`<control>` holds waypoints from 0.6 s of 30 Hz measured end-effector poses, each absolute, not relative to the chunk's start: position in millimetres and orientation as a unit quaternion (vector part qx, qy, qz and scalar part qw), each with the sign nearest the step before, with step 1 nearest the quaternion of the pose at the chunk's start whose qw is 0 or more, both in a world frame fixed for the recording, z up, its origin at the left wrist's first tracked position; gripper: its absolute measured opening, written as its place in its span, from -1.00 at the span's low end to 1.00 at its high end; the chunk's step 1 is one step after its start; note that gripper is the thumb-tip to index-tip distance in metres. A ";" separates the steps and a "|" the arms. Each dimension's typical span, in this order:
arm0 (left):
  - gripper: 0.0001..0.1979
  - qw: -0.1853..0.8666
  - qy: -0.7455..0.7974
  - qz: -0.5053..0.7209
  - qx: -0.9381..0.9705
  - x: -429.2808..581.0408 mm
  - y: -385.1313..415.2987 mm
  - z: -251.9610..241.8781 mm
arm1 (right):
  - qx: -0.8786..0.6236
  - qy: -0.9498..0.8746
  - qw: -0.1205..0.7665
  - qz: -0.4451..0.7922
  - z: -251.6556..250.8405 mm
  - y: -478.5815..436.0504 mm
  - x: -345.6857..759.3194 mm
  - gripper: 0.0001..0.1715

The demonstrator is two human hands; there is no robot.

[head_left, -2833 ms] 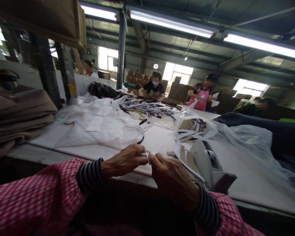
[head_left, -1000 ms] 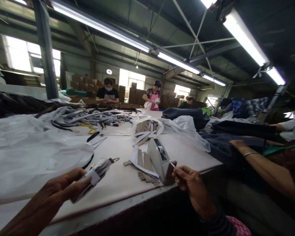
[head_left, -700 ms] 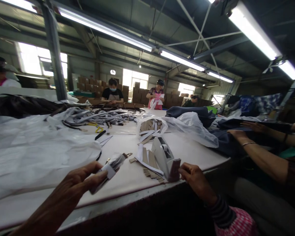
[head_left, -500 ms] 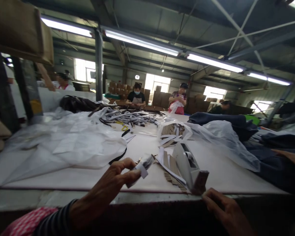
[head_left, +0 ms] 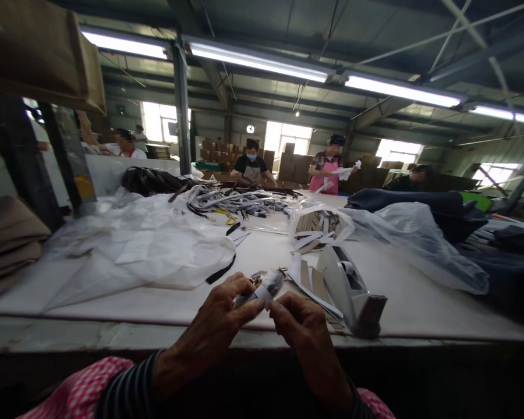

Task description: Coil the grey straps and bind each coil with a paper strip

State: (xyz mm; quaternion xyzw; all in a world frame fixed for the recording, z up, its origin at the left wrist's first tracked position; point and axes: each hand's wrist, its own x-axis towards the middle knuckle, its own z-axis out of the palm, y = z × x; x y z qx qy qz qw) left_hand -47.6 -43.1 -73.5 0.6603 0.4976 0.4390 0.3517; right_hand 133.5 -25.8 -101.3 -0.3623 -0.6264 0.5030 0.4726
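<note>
Pinching, half-curled, paper-banded strap bundle (head_left: pixel 262 288) between left hand (head_left: pixel 207 331) and right hand (head_left: pixel 303 343); band slipping off if grip loosens.

The person's 2 bare hands meet at lower centre of the frame, just above the bench's near edge. The left hand (head_left: pixel 207 331) curls with its fingers angled up and right, while the right hand (head_left: pixel 308 343) tips inward, fingers bent toward it. Both forearms rise from the bottom edge, in striped cuffs (head_left: pixel 128 387) under pink checked sleeves (head_left: pixel 78 387).
</note>
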 end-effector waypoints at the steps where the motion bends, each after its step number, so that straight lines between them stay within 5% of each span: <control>1: -0.70 0.354 0.498 0.440 0.658 -49.0 -42.7 -73.9 | -0.363 -0.623 0.471 0.507 -101.8 -24.1 132.6 -0.50; 18: -0.63 0.514 0.438 0.418 0.608 -55.5 -51.4 -71.1 | -0.267 -0.501 0.436 0.699 -119.6 -24.6 112.9 -0.60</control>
